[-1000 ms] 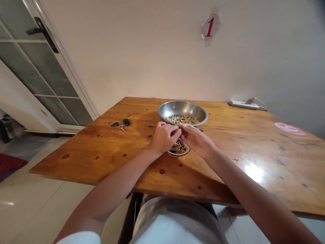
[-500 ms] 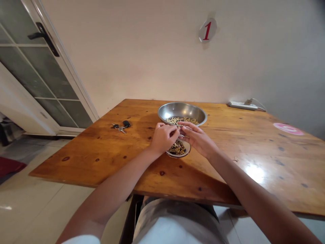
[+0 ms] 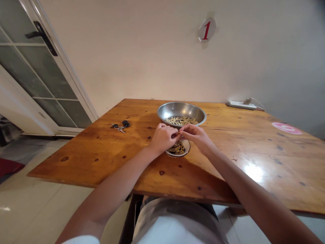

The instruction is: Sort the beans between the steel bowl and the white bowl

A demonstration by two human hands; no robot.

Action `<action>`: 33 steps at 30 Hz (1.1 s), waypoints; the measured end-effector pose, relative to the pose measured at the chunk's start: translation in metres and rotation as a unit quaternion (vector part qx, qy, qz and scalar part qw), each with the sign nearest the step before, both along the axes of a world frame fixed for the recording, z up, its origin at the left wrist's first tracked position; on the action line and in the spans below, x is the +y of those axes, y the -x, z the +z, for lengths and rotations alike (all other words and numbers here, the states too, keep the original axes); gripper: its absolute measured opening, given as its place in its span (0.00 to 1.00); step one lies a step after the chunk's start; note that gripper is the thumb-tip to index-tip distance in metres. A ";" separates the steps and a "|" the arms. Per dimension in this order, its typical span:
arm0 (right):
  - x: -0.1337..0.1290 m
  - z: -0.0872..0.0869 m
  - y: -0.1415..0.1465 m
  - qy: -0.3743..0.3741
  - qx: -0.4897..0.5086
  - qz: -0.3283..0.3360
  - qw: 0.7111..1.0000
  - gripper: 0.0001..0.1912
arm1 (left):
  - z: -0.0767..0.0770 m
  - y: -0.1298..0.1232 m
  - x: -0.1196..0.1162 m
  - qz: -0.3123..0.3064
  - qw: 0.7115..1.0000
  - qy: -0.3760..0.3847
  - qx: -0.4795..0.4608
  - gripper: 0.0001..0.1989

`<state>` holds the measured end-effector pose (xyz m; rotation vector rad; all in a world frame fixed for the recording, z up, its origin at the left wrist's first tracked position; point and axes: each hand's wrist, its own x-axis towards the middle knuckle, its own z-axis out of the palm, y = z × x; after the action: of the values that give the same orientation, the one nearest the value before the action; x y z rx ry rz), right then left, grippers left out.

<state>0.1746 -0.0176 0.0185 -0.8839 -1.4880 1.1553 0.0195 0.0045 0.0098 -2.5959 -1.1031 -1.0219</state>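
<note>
While both my hands were drawn in over the far side of the bowl [image 3: 187, 146], their fingertips met in the head view. My left hand [image 3: 164, 138] was on the bowl's left, back uppermost, fingers curled in; my right hand [image 3: 196, 136] came from the bowl's right, its forefinger and thumb brought narrowly toward the left fingertips. I could not tell whether either hand was fully closed, or whether they pinched some small thing between them.

The bowl stood upright on the table [image 3: 101, 149], holding yellow and black grains [image 3: 177, 148]. Just beyond it stood a steel basin [image 3: 175, 109], wider than the bowl, with more pale and dark grains [image 3: 181, 120] over its bottom. My hands hid whether bowl and basin touched.

Left of the bowl, well apart, lay some keys [image 3: 120, 129] with a black fob [image 3: 125, 123]. To the bowl's far right was a power strip [image 3: 241, 105], a plug in it, and nearer than that a pink sticker [image 3: 286, 128]. High on the wall [image 3: 139, 51] past the bowl hung a sign [image 3: 207, 29] with a red 1.
</note>
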 end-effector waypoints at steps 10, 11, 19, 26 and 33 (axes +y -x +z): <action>0.003 -0.001 -0.003 -0.014 0.014 -0.046 0.999 0.06 | 0.014 0.010 -0.005 -0.029 0.999 0.020 -0.003 0.13; 0.003 -0.001 -0.003 -0.019 0.016 -0.050 0.998 0.06 | 0.017 0.012 -0.006 -0.029 0.999 0.020 -0.013 0.13; 0.002 -0.004 -0.002 -0.105 -0.096 -0.066 0.988 0.05 | 0.022 0.021 -0.001 0.036 0.992 0.016 -0.122 0.17; 0.001 -0.003 -0.002 -0.121 -0.133 -0.061 0.982 0.06 | 0.021 0.020 -0.002 0.035 0.992 0.011 -0.118 0.16; 0.001 -0.003 -0.004 -0.125 -0.122 -0.073 0.982 0.07 | 0.022 0.022 0.000 0.041 0.991 0.007 -0.126 0.17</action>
<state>0.1786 -0.0169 0.0156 -0.9661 -1.6929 0.7528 -0.0023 0.0042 0.0317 -2.4574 -1.2625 -1.3555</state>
